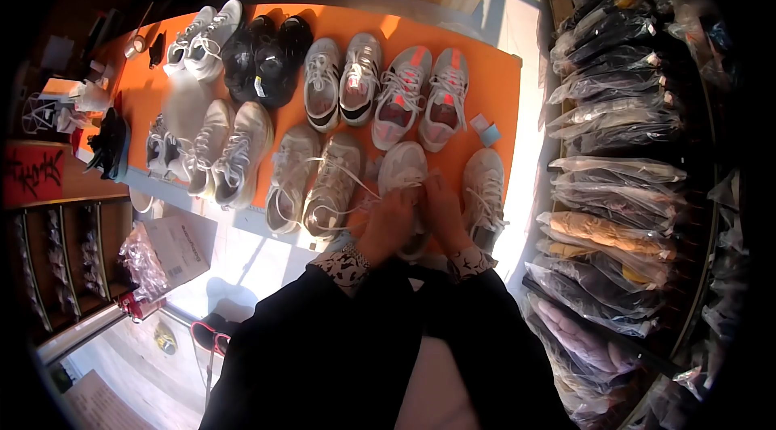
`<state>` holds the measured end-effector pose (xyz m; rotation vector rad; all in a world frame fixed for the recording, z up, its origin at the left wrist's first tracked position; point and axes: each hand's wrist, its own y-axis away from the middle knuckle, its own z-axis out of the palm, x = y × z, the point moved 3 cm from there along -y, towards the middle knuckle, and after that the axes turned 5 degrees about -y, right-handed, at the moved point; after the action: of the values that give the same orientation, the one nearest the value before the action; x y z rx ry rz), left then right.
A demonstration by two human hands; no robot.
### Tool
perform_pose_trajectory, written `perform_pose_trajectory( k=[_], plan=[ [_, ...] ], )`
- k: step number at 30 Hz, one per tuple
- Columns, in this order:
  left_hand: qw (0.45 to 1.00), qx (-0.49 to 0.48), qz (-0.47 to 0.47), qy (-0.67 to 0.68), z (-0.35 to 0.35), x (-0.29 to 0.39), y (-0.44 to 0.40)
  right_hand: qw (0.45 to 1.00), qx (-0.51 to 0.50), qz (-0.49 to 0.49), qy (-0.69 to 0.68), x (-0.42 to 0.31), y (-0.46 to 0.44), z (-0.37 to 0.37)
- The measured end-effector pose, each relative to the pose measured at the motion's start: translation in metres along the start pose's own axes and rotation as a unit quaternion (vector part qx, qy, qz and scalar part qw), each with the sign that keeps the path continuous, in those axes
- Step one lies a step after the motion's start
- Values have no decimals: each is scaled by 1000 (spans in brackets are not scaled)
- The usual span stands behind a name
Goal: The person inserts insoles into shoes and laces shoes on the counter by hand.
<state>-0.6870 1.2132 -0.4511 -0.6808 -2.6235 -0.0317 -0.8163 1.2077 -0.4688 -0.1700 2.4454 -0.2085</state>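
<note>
A pale sneaker (403, 166) lies toe away from me near the front edge of the orange table, between my hands. My left hand (387, 225) is closed at its lacing, with the fingers bent over the shoelace. Against the other side of the same sneaker, my right hand (443, 208) is also closed at the laces; its fingertips are partly hidden. Its matching sneaker (484, 191) rests to the right of my right hand. Left of my left hand stands a pair of beige sneakers (331, 187) with long loose white laces trailing toward my hand.
Several more pairs crowd the orange table (501, 78), including grey-and-coral sneakers (400, 94), black shoes (275, 66) and white sneakers (212, 42). A small card (487, 132) lies at right. Plastic-wrapped garments (610, 179) hang along the right side. A cardboard box (174, 248) stands at lower left.
</note>
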Motion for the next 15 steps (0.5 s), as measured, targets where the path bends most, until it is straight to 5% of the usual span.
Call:
perform_pose_trajectory(
  k=[15],
  plan=[
    [971, -108, 5, 214, -22, -19, 0, 994, 37, 48, -87, -5, 15, -16]
  ],
)
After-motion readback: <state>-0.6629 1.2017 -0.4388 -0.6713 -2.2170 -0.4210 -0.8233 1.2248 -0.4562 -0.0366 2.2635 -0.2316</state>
